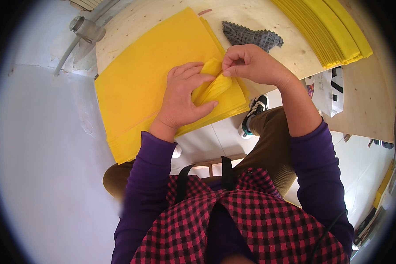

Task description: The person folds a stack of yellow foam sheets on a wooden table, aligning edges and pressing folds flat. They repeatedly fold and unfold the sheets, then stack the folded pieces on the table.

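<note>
A stack of yellow sheets (pixel 145 66), thin and cloth-like, lies at an angle on the wooden table in front of me. My left hand (pixel 180 94) rests flat on it, thumb and fingers apart. Between that thumb and forefinger, a lifted, bent-over corner (pixel 212 89) of the top sheets bulges up. My right hand (pixel 251 66) pinches the edge of this corner between thumb and forefinger. Just beyond the right hand lies a crumpled grey textured cloth (pixel 253 36), apart from the sheets.
At the far right of the wooden table (pixel 297 50) sits a second pile of folded yellow sheets (pixel 323 31). Below it hangs a white printed bag (pixel 328 90). A pale wall (pixel 44 145) closes off the left side, with a pipe and a glass jar (pixel 87 30) at the back left.
</note>
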The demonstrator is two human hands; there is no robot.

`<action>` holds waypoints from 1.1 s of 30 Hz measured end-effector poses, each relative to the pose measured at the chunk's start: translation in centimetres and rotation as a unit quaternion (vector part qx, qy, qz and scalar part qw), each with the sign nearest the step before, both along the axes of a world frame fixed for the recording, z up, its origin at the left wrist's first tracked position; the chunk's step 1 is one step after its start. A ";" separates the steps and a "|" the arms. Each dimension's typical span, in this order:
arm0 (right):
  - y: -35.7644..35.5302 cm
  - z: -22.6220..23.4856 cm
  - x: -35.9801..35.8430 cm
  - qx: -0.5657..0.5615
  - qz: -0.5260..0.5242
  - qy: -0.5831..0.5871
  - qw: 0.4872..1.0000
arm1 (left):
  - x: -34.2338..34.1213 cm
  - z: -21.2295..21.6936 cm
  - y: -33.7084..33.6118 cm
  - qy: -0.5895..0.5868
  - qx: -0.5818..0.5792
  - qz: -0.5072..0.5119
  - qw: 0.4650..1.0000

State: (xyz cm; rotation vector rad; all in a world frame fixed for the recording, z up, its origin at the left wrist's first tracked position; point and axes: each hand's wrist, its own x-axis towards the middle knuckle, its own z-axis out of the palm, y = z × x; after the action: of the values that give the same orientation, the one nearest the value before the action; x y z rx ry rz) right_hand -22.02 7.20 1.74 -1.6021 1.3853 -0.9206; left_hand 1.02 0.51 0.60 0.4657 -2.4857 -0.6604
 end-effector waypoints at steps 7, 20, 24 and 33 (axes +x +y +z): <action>0.0 0.2 0.1 0.010 -0.002 0.001 1.000 | -0.1 -0.1 0.0 -0.001 -0.004 0.002 1.000; 0.1 0.8 0.1 0.036 0.007 0.031 0.999 | -0.1 0.0 0.0 0.010 -0.008 0.004 1.000; 0.1 0.9 0.1 0.032 0.007 0.022 0.999 | 0.0 -0.1 0.0 0.011 -0.003 0.003 1.000; 0.1 0.6 0.1 0.012 -0.003 -0.010 1.000 | 0.1 -0.8 -0.3 0.064 0.025 -0.014 0.998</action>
State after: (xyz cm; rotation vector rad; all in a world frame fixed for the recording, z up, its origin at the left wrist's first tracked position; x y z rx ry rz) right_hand -21.93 7.27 2.39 -1.5682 1.3830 -0.9174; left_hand 1.09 0.23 -0.22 0.3947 -2.3627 -0.7426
